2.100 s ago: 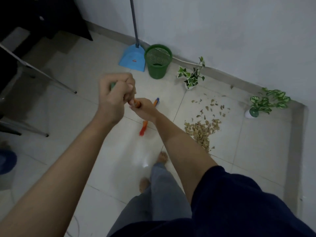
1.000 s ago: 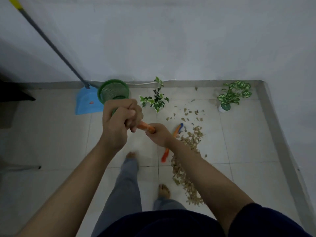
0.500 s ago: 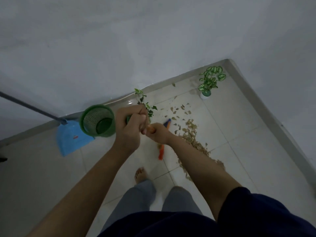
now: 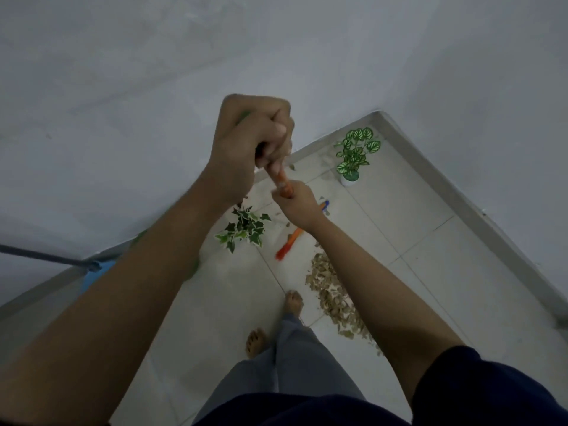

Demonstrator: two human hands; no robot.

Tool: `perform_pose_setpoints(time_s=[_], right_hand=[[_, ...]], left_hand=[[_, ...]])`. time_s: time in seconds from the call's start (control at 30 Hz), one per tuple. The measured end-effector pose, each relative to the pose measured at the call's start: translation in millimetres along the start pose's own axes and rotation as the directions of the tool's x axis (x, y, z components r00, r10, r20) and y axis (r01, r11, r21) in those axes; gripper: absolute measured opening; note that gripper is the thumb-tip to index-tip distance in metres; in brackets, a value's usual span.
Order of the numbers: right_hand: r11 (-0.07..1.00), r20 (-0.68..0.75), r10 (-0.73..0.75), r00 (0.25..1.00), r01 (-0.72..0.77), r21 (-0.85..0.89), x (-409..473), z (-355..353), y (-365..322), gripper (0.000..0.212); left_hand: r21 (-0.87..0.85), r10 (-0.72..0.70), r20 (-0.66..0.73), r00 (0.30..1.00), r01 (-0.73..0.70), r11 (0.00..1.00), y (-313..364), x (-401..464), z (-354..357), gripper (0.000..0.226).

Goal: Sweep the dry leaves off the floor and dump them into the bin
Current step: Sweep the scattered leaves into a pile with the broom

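Observation:
Both hands hold an orange broom handle [image 4: 283, 183]. My left hand [image 4: 250, 146] grips its top end, raised in front of the wall. My right hand [image 4: 296, 204] grips the handle just below. The broom's orange and blue head [image 4: 289, 242] rests on the tiles, left of a long band of dry brown leaves [image 4: 330, 295]. A few loose leaves lie further back toward the wall. The green bin is hidden behind my left forearm, with only green slivers showing at the arm's edge. The blue dustpan [image 4: 95, 273] with its dark long handle [image 4: 40, 255] shows at the left.
A small ivy plant [image 4: 244, 227] stands on the floor beside the broom head. A second potted plant [image 4: 353, 155] sits in the room's corner. My bare feet [image 4: 293, 301] stand close to the leaf band. Grey skirting [image 4: 479, 210] runs along both walls.
The view has swung and my left hand has risen higher against the wall. The green bin has slipped behind my left forearm. The broom head stays left of the leaves.

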State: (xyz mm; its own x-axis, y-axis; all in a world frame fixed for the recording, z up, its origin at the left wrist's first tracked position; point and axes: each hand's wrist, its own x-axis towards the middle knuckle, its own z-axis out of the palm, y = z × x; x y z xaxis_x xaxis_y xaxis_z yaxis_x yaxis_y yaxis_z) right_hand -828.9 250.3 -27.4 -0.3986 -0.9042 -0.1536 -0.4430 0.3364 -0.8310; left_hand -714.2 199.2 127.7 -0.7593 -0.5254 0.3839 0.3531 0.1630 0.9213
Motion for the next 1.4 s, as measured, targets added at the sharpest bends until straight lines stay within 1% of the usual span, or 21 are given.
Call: perform_pose_setpoints(time_s=[0.1, 0.17, 0.27, 0.3, 0.37, 0.43, 0.47, 0.5, 0.53, 0.63, 0.73, 0.77, 0.83, 0.87, 0.97, 1.03, 1.07, 1.13, 1.23, 1.33, 1.4], right_hand=[[0.999, -0.031, 0.023, 0.999, -0.021, 0.049, 37.3, -8.9, -1.6, 0.046], [0.997, -0.049, 0.046, 0.998, -0.043, 0.069, 65.8, -11.1, 3.5, 0.045], [0.996, -0.1, 0.048, 0.994, -0.04, 0.077, 112.6, -7.9, 14.7, 0.035], [0.997, -0.109, 0.048, 0.993, -0.041, 0.065, 127.7, -6.3, 16.9, 0.033], [0.998, -0.141, 0.034, 0.989, -0.026, 0.06, 159.4, -4.2, 20.7, 0.038], [0.99, -0.185, 0.043, 0.982, -0.018, 0.137, 187.0, -7.2, 24.7, 0.042], [0.983, -0.17, 0.075, 0.983, -0.044, 0.177, 200.0, -9.1, 24.5, 0.035], [0.979, -0.128, 0.105, 0.986, -0.08, 0.186, 211.6, -11.5, 22.7, 0.028], [0.978, -0.099, 0.121, 0.988, -0.101, 0.184, 223.3, -11.5, 24.9, 0.025], [0.983, -0.121, 0.129, 0.984, -0.111, 0.149, 255.8, -1.1, 45.1, 0.032], [0.964, 0.006, 0.239, 0.971, -0.238, 0.122, 269.3, 12.7, 78.2, 0.017], [0.959, 0.015, 0.267, 0.964, -0.267, 0.093, 264.8, 10.7, 80.0, 0.022], [0.969, -0.012, 0.239, 0.971, -0.238, 0.073, 254.4, 3.3, 77.1, 0.039], [0.973, -0.038, 0.219, 0.975, -0.215, 0.09, 251.3, -0.4, 74.4, 0.041], [0.984, -0.139, 0.138, 0.981, -0.12, 0.131, 258.4, -10.9, 54.7, 0.036], [0.985, -0.192, 0.09, 0.977, -0.058, 0.165, 271.3, -15.5, 37.1, 0.044], [0.983, -0.205, 0.078, 0.976, -0.04, 0.181, 276.5, -17.7, 29.3, 0.044], [0.982, -0.171, 0.073, 0.983, -0.041, 0.184, 283.3, -17.9, 24.9, 0.036], [0.979, -0.056, 0.146, 0.988, -0.137, 0.148, 278.0, -9.4, 45.2, 0.03], [0.963, 0.065, 0.248, 0.967, -0.254, 0.092, 248.0, -1.6, 69.7, 0.017], [0.957, 0.076, 0.277, 0.958, -0.282, 0.063, 225.2, 1.1, 83.1, 0.016]], left_hand=[[0.091, 0.014, 0.048, 0.999, -0.018, 0.996, -7.6, 29.7, -13.3, 0.018], [0.143, -0.003, 0.057, 0.998, -0.005, 0.99, -18.1, 46.7, -22.8, 0.015], [0.201, -0.043, 0.046, 0.998, 0.033, 0.979, -39.9, 72.0, -36.5, 0.013], [0.21, -0.059, 0.03, 0.998, 0.051, 0.976, -47.6, 81.5, -40.5, 0.014], [0.237, -0.074, -0.009, 0.997, 0.074, 0.969, -63.2, 103.4, -46.9, 0.022], [0.27, -0.074, -0.037, 0.997, 0.081, 0.959, -77.7, 126.7, -51.1, 0.03], [0.283, -0.072, -0.045, 0.996, 0.082, 0.956, -84.2, 137.9, -53.2, 0.032], [0.296, -0.074, -0.049, 0.996, 0.086, 0.951, -90.9, 148.4, -55.4, 0.033], [0.311, -0.084, -0.049, 0.995, 0.095, 0.946, -98.3, 157.8, -57.7, 0.034], [0.352, -0.135, -0.031, 0.99, 0.137, 0.926, -127.2, 173.6, -65.8, 0.032], [0.332, -0.203, -0.053, 0.978, 0.209, 0.92, -154.5, 174.7, -70.5, 0.027], [0.313, -0.227, -0.062, 0.972, 0.235, 0.92, -160.2, 174.4, -71.3, 0.026], [0.262, -0.256, -0.067, 0.964, 0.264, 0.928, -162.6, 175.1, -70.5, 0.026], [0.242, -0.251, -0.071, 0.965, 0.261, 0.935, -159.6, 177.9, -70.2, 0.025], [0.187, -0.175, -0.103, 0.979, 0.192, 0.963, -139.4, 197.1, -71.5, 0.025], [0.182, -0.126, -0.116, 0.985, 0.146, 0.973, -126.4, 211.9, -74.4, 0.026], [0.198, -0.112, -0.121, 0.986, 0.134, 0.971, -123.1, 217.3, -75.5, 0.027], [0.247, -0.104, -0.117, 0.988, 0.131, 0.96, -124.9, 219.8, -74.5, 0.027], [0.293, -0.17, -0.076, 0.983, 0.185, 0.938, -145.5, 207.3, -71.0, 0.027], [0.229, -0.269, -0.078, 0.96, 0.279, 0.932, -167.2, 185.9, -74.9, 0.028], [0.152, -0.319, -0.067, 0.945, 0.326, 0.933, -172.4, 172.0, -75.4, 0.028]])
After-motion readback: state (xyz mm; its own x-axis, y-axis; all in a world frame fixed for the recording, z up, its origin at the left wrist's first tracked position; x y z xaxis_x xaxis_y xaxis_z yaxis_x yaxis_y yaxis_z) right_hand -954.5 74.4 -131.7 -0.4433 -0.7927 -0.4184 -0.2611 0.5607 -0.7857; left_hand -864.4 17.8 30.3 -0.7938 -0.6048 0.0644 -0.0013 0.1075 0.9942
